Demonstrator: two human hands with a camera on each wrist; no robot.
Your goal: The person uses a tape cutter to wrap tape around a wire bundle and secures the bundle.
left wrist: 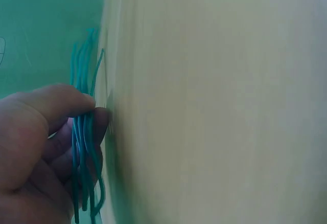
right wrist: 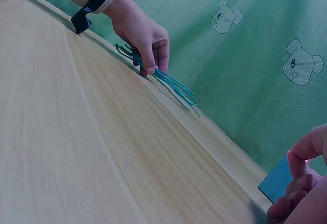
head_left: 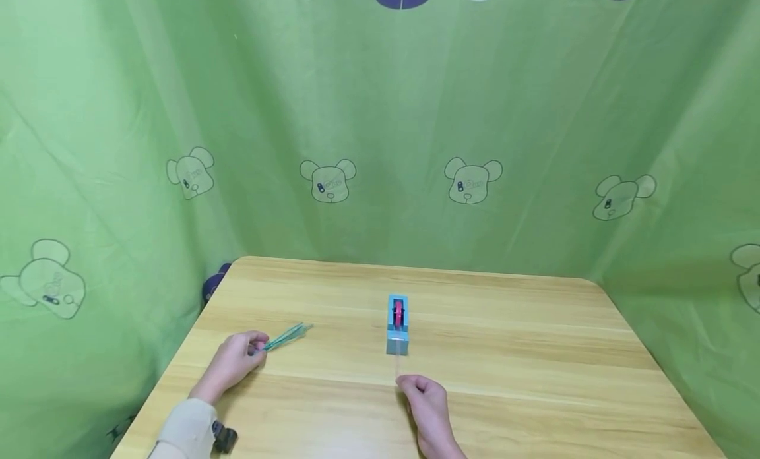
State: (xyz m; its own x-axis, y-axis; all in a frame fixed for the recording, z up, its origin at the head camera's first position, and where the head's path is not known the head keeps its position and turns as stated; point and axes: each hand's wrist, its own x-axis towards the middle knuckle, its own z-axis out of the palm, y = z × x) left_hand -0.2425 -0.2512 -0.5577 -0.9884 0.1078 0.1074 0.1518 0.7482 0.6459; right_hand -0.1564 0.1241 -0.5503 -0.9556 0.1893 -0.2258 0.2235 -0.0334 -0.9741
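My left hand [head_left: 237, 359] pinches a bundle of thin teal-green wires [left wrist: 84, 152] between thumb and fingers, low over the left part of the table. The wires stick out on both sides of the grip, as the right wrist view shows too. Near the front middle, my right hand [head_left: 426, 403] pinches the end of a strip of clear tape [head_left: 398, 367]. That strip runs toward me from a blue tape dispenser [head_left: 398, 347], which stands upright with a pink-red reel [head_left: 398, 312] in it. In the right wrist view, the hand partly hides the dispenser.
The light wooden table [head_left: 534, 353] has rounded back corners. A green curtain [head_left: 392, 103] with bear prints hangs around its back and sides. A black device [head_left: 224, 438] sits at the left wrist beside a pale sleeve [head_left: 187, 427].
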